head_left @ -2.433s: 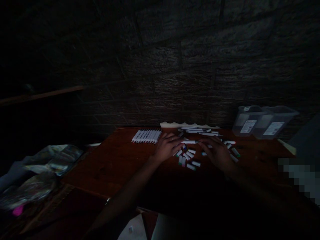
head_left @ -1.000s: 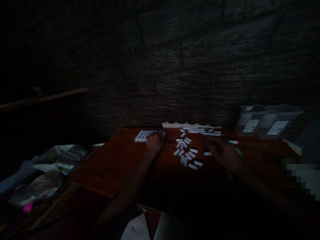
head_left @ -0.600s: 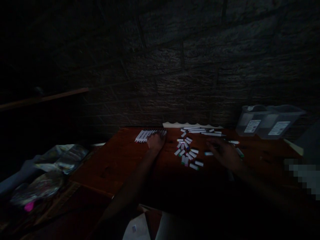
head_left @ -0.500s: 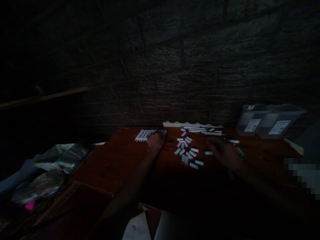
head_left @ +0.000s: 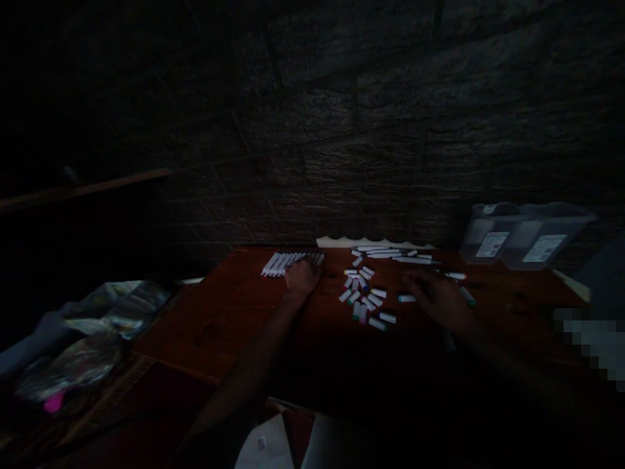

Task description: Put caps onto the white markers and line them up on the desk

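Note:
A row of white markers (head_left: 276,264) lies side by side at the back left of the brown wooden table (head_left: 195,319). My left hand (head_left: 301,277) rests over the right end of this row, its fingers curled in; the dark hides what they grip, if anything. Right of it, several loose marker caps (head_left: 375,299), white with coloured ends, are scattered mid-table. My right hand (head_left: 437,296) hovers at their right side, fingers loosely bent and apart, with no object visible in them. A cap with a teal end (head_left: 406,298) lies just by its fingertips.
Uncapped white markers (head_left: 378,253) lie at the back edge before a wavy-edged white strip (head_left: 371,243). Two clear plastic containers (head_left: 532,238) with labels stand at the back right. More caps (head_left: 467,296) lie beyond my right hand. Crumpled plastic bags (head_left: 97,326) are left of the table; a dark textured wall rises behind.
The whole view has shifted very slightly. Both hands keep nearly the same places over the table, and the markers and caps lie as before.

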`<state>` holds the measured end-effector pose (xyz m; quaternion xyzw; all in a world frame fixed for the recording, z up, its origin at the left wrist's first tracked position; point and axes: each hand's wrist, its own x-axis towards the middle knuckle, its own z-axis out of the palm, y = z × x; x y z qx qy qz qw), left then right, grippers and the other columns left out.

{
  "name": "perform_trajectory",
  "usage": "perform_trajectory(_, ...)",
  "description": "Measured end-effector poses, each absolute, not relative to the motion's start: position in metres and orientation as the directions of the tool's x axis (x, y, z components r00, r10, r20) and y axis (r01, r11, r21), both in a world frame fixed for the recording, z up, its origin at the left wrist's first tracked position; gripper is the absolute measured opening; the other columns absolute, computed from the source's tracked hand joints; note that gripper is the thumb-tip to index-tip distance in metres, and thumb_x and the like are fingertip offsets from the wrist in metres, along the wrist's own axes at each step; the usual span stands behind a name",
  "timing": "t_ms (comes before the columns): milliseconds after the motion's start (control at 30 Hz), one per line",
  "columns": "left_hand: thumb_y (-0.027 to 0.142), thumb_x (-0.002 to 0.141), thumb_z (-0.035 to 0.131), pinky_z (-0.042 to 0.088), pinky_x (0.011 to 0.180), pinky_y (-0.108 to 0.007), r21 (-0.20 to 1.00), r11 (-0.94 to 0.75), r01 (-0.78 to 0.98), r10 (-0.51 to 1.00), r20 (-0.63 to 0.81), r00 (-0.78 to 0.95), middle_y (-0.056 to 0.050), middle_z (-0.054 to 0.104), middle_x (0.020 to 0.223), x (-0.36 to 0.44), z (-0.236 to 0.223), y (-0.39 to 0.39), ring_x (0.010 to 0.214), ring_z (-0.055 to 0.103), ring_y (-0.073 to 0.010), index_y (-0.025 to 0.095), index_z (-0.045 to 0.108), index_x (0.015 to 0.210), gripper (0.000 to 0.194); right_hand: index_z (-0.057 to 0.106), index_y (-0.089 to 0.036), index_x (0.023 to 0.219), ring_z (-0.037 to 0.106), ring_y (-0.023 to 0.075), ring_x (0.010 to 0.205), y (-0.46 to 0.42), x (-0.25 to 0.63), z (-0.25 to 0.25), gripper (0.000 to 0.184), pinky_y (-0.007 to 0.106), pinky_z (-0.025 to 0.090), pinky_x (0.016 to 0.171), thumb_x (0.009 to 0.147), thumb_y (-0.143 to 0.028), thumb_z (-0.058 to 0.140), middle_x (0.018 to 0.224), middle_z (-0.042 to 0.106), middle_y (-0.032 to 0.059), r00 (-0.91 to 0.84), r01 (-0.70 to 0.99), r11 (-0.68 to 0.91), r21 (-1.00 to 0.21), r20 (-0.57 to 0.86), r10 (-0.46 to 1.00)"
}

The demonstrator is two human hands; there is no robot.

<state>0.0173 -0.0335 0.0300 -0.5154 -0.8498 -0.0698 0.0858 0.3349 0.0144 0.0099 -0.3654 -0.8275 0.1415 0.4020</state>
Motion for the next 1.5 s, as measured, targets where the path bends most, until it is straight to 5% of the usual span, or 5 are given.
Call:
perform_trajectory(333, 0.056, 0.092, 0.038, 0.048, 0.078, -0.034, 0.11, 0.394, 0.913, 0.885, 0.222, -0.409, -0.012, 0.072, 0.106, 0.017, 0.03, -0.033, 0.099, 0.067, -0.028, 0.024, 0.065, 0.112, 0.046, 0.06, -0.013, 0.123, 0.05, 0.034, 0.12, 0.048, 0.342, -0.01, 0.043, 0.051, 0.043, 0.1, 0.092, -0.04, 0.048, 0.125, 0.059, 0.0188, -0.42, 0.69, 0.671, -0.271, 0.606, 0.676)
perform_trajectory(667, 0.052, 0.094, 0.038, 0.049, 0.076, -0.031, 0.157, 0.324, 0.933, 0.882, 0.307, -0.358, -0.007, 0.074, 0.097, 0.019, 0.027, -0.032, 0.092, 0.068, -0.0246, 0.025, 0.066, 0.112, 0.042, 0.061, -0.009, 0.117, 0.057, 0.0351, 0.105, 0.059, 0.347, -0.014, 0.045, 0.051, 0.046, 0.09, 0.095, -0.043, 0.042, 0.113, 0.063, 0.0226, -0.389, 0.851, 0.51, -0.126, 0.503, 0.772)
perform_trajectory(900, 0.049, 0.094, 0.04, 0.048, 0.076, -0.029, 0.182, 0.294, 0.938, 0.886, 0.317, -0.339, -0.006, 0.075, 0.095, 0.022, 0.028, -0.033, 0.09, 0.069, -0.0228, 0.025, 0.066, 0.111, 0.039, 0.069, -0.013, 0.101, 0.061, 0.0361, 0.101, 0.064, 0.35, -0.016, 0.036, 0.056, 0.045, 0.09, 0.092, -0.039, 0.046, 0.106, 0.069, 0.0219, -0.372, 0.826, 0.517, -0.225, 0.472, 0.799)
perform_trajectory(1233, 0.045, 0.095, 0.041, 0.046, 0.073, -0.027, 0.252, 0.108, 0.962, 0.9, 0.386, -0.202, -0.004, 0.073, 0.088, 0.027, 0.03, -0.035, 0.081, 0.067, -0.0187, 0.022, 0.066, 0.102, 0.035, 0.074, -0.027, 0.085, 0.07, 0.0212, 0.08, 0.056, 0.346, -0.007, 0.018, 0.036, 0.055, 0.078, 0.085, -0.028, 0.056, 0.088, 0.076, 0.0028, -0.509, 0.661, 0.622, -0.42, 0.357, 0.783)
perform_trajectory(1500, 0.042, 0.097, 0.04, 0.042, 0.097, -0.034, 0.205, -0.075, 0.976, 0.858, 0.511, -0.042, -0.008, 0.07, 0.099, 0.053, 0.041, -0.044, 0.103, 0.06, -0.0218, 0.02, 0.068, 0.101, 0.036, 0.071, -0.022, 0.103, 0.061, 0.0268, 0.104, 0.038, 0.335, 0.009, 0.022, 0.044, 0.049, 0.092, 0.088, -0.029, 0.056, 0.107, 0.07, 0.0098, -0.484, 0.561, 0.736, -0.379, 0.571, 0.663)
